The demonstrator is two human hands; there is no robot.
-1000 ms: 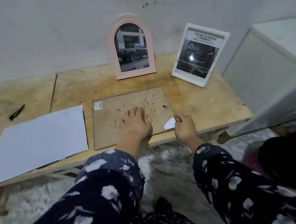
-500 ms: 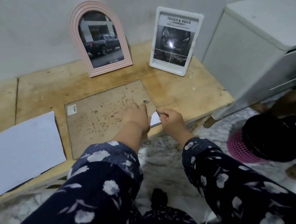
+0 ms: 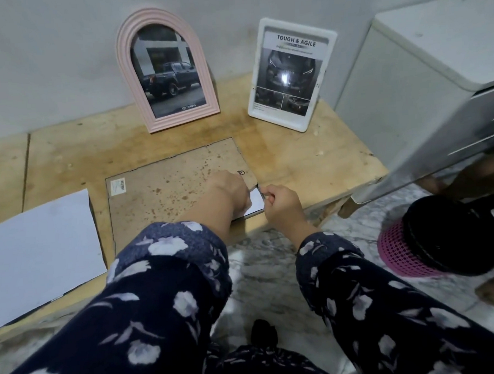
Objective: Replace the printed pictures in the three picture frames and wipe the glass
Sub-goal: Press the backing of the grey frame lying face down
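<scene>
1. A low wooden table (image 3: 290, 167), stained and scuffed, stands against a pale grey wall (image 3: 48, 68); marbled floor (image 3: 261, 272) shows below its front edge.
2. A frame lies face down on the table, its spotted brown backing board (image 3: 166, 196) up, a barcode sticker (image 3: 117, 187) at its far left corner.
3. The left hand (image 3: 230, 192) presses down on the board's right part, fingers curled and flat against it, gripping nothing visible.
4. The right hand (image 3: 282, 203) sits just right of the left fingers, its fingertips pinched on a small metal clip (image 3: 262, 192) at the frame's right edge, where a white print corner (image 3: 255, 201) shows between the two hands.
5. Beyond the fingers, a pink arched frame (image 3: 165, 68) with a truck picture and a white frame (image 3: 291, 73) headed "TOUGH & AGILE" lean on the wall.
6. Well left of the fingers lies a white sheet (image 3: 40, 254).
7. Right of the hands stand a white cabinet (image 3: 420, 77) and, on the floor, a pink basket (image 3: 401, 253) holding something black.
</scene>
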